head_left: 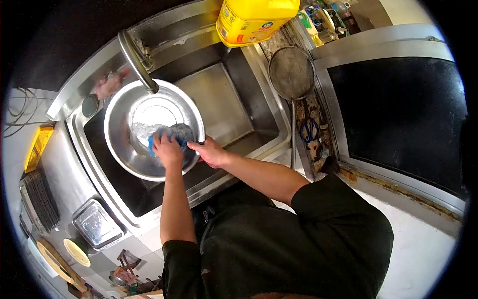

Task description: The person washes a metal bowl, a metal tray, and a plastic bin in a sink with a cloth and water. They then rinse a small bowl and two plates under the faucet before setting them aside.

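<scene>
A large shiny metal basin (119, 124) is held tilted over the sink, under the curved faucet (137, 65). My left hand (168, 149) is inside it, its fingers closed on a blue scrubbing cloth (151, 144) pressed against the inner wall. A grey, foamy-looking patch (183, 132) shows right beside those fingers, with white suds near it. My right hand (211, 151) grips the basin's near right rim, thumb over the edge and the other fingers partly hidden below.
The steel sink (214, 94) lies under the basin. A yellow jug (254, 22) stands at its back edge. On the right are a long-handled strainer (292, 74) and blue-handled scissors (309, 130). A metal tray (97, 224) sits at the left.
</scene>
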Available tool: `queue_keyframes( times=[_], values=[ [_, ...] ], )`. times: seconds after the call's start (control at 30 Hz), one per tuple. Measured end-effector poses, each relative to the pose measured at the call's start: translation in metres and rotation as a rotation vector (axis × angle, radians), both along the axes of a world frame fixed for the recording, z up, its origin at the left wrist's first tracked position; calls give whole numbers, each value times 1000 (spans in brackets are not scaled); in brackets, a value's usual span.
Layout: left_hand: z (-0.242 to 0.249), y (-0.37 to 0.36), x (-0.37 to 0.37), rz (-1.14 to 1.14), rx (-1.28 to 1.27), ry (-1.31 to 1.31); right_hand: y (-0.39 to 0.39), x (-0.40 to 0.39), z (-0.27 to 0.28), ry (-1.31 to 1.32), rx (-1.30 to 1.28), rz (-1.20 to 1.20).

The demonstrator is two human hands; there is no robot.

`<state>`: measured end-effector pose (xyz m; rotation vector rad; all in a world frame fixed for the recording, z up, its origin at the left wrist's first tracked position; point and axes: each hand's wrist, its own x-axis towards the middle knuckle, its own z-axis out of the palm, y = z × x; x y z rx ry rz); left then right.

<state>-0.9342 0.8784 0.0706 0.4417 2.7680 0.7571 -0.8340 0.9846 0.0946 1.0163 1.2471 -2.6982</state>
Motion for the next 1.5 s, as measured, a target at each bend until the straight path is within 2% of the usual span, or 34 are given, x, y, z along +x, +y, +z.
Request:
queue_keyframes(
  times=[0.13,0.2,0.23,0.27,0.3,0.33,0.37,0.4,0.43,0.47,0.53,0.6,0.67,0.73,0.83,0.87,0.93,1.0,1.07,1.17,1.23,1.33,1.43,1.47,1.5],
  values=[
    [6,42,3,40,515,-76,6,1,7,-193,-85,-13],
    [35,59,8,188,735,-345,10,0,38,-283,-132,-16],
    [28,59,8,174,733,-454,2,10,-14,-224,-93,-169],
    [19,59,9,154,729,-563,8,10,19,-62,-173,-196],
    [29,63,11,36,625,-472,11,11,17,-109,-110,-240],
    [39,60,9,-75,494,-592,15,12,15,-155,-44,-285],
    [48,59,10,-160,437,-538,21,10,48,-170,-116,-312],
    [61,57,12,-245,378,-484,27,14,35,-64,-79,-337],
    [76,54,14,-284,322,-506,31,22,24,-72,-51,-372],
    [68,49,19,-331,237,-466,39,26,21,-77,-20,-403],
    [97,39,17,-493,-85,-398,54,39,41,-202,-55,-338],
    [83,29,9,-611,-255,-260,59,54,33,-135,22,-409],
    [51,20,-10,-720,-415,-127,63,65,34,-296,145,-421],
    [52,17,-26,-655,-452,153,65,74,38,-425,216,-382],
    [-3,35,-27,-578,-446,246,65,84,45,-519,256,-311],
    [11,45,-13,-576,-478,199,64,82,50,-508,282,-329],
    [3,63,13,-538,-397,-3,67,74,59,-477,335,-369],
    [-27,79,51,-460,-105,-234,70,73,62,-508,426,-385],
    [-16,86,76,-371,355,-453,78,72,69,-492,498,-379],
    [38,85,79,-485,216,-456,93,83,81,-454,567,-331],
    [55,78,68,-569,-17,-322,98,93,84,-497,532,-355],
    [35,69,44,-634,-269,-116,93,89,108,-541,523,-380],
    [-2,64,23,-481,-156,111,98,100,100,-553,518,-340],
    [5,69,20,-447,-154,54,95,100,100,-541,498,-332],
    [-5,74,26,-417,-136,102,92,100,101,-528,474,-326]
  ],
)
